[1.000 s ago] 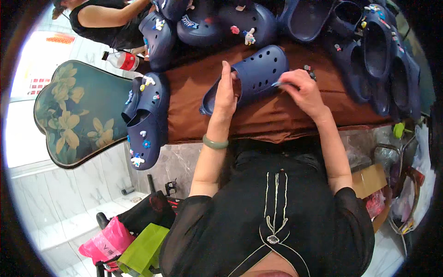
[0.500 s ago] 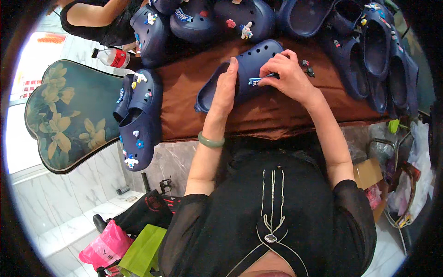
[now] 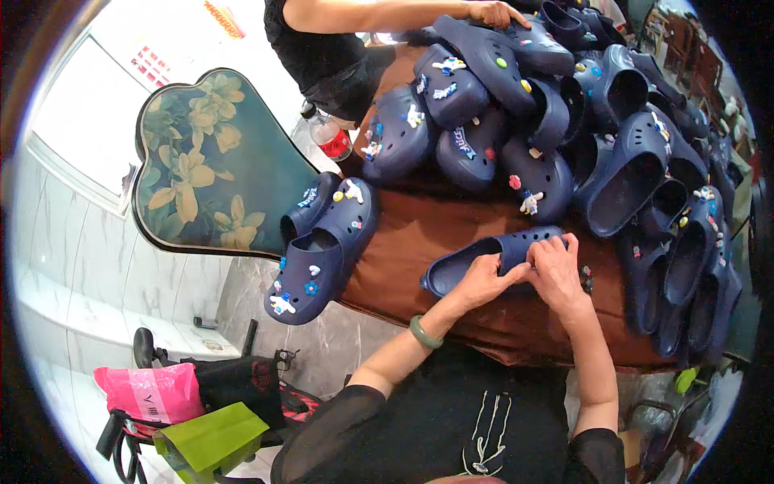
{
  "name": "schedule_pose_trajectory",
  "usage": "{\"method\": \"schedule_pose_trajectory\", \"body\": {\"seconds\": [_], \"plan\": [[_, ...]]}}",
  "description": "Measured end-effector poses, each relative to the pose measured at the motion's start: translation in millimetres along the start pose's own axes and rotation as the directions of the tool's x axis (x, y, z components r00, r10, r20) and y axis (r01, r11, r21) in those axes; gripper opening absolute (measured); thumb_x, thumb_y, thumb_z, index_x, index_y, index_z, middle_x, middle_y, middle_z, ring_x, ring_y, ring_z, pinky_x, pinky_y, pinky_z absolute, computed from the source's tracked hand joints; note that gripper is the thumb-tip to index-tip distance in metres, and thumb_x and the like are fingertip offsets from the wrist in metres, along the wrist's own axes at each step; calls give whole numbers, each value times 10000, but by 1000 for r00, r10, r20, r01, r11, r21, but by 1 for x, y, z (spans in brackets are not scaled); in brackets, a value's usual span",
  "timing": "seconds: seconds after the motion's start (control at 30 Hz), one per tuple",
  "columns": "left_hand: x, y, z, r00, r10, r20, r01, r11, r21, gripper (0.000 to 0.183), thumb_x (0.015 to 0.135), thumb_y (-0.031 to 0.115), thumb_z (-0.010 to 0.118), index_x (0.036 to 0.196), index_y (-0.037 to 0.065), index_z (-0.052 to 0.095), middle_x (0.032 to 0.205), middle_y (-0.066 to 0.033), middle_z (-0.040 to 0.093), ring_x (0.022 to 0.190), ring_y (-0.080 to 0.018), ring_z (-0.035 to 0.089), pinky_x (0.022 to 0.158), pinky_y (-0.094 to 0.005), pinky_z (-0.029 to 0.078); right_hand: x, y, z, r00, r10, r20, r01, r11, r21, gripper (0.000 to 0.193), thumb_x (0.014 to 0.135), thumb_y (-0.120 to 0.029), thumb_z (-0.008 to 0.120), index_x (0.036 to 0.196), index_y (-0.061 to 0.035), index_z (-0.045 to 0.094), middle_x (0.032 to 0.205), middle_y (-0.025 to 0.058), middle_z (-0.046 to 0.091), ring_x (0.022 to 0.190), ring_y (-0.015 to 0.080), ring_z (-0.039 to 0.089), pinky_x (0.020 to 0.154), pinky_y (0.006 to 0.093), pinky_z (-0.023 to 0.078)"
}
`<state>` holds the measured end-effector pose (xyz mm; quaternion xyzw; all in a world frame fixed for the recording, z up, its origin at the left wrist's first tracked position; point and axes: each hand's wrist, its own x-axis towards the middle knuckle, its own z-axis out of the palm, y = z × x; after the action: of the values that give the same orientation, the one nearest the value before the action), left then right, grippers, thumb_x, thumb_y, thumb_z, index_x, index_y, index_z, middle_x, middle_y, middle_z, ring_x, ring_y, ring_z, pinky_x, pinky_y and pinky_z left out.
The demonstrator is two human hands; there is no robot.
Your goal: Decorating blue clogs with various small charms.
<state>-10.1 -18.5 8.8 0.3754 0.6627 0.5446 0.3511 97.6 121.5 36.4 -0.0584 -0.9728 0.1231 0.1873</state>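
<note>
A navy clog lies on the brown cloth with its toe to the right. My left hand grips its near side, with the thumb reaching toward the toe. Curled over the toe part, my right hand has its fingertips closed close to the left thumb. Whatever is between those fingertips is hidden; the blue banner-shaped shoe charm does not show now. Beside the right hand lie a few small dark charms on the cloth. A green bangle is on my left wrist.
Decorated navy clogs are heaped at the back and right. A pair sits at the cloth's left edge, near a floral chair back. A bottle stands behind. A co-worker's hand touches the heap. Bags sit lower left.
The view has shifted, showing more of the heap and the co-worker's arm. My left hand has gone from flat against the clog to gripping it, and its thumb has come near my right fingers.
</note>
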Motion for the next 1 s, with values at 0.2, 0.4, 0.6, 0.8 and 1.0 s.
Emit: {"method": "schedule_pose_trajectory", "body": {"seconds": [0.2, 0.4, 0.6, 0.8, 1.0], "plan": [[21, 20, 0, 999, 33, 10, -33, 999, 10, 357, 817, 223, 708, 1092, 14, 616, 1034, -36, 646, 946, -129, 578, 884, -315, 461, -6, 17, 16, 987, 84, -140, -81, 996, 24, 298, 678, -121, 731, 888, -115, 521, 878, 50, 551, 924, 256, 541, 892, 430, 322], [12, 17, -13, 995, -75, 58, 83, 984, -159, 217, 845, 78, 665, 1046, 5, 627, 969, -2, 645, 837, -81, 587, 761, -233, 473, -39, 13, 10, 922, 192, -337, -112, 964, 243, 252, 752, -169, 709, 961, -99, 587, 994, 70, 593, 969, 265, 559, 867, 396, 384], [-21, 9, -11, 984, -176, 4, 175, 975, -139, 223, 813, 50, 693, 1015, -24, 632, 919, -24, 659, 793, -86, 598, 715, -234, 483, -102, 73, -7, 709, 620, -337, -483, 774, 408, 135, 828, -131, 647, 924, -36, 655, 883, 119, 624, 855, 305, 606, 754, 369, 477], [-22, 14, -6, 989, -148, -5, 144, 971, -190, 229, 801, 68, 712, 1002, -10, 638, 907, -20, 663, 796, -82, 600, 730, -227, 479, -79, 92, 4, 905, 348, -245, -378, 921, -91, 177, 805, -169, 671, 945, -60, 668, 895, 106, 624, 854, 303, 596, 741, 403, 471], [-18, 9, -11, 984, -175, 25, 176, 967, -185, 312, 778, 66, 726, 1055, -24, 613, 988, -57, 653, 873, -119, 605, 805, -264, 487, -63, 80, 3, 901, 385, -200, -390, 921, 13, 128, 785, -144, 695, 896, -82, 675, 859, 94, 635, 807, 259, 605, 709, 363, 474]]}}
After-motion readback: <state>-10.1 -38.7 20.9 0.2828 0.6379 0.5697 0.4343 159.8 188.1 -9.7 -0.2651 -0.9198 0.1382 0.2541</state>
